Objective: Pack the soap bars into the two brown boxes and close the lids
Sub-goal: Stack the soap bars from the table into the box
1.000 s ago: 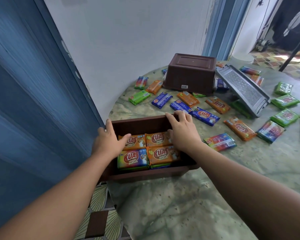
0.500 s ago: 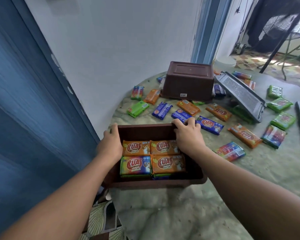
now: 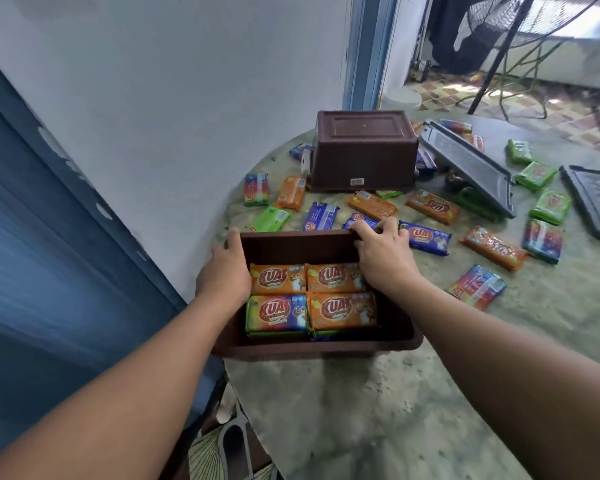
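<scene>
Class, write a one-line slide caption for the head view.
Both hands grip an open brown box of soap bars.

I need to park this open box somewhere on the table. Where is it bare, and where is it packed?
The widest bare stretch is the near tabletop, between the open box and the table's near edge, below the rainbow bar. Crowded: the band of loose soap bars between the open box and the upturned box, and the right side around the two grey lids.
</scene>
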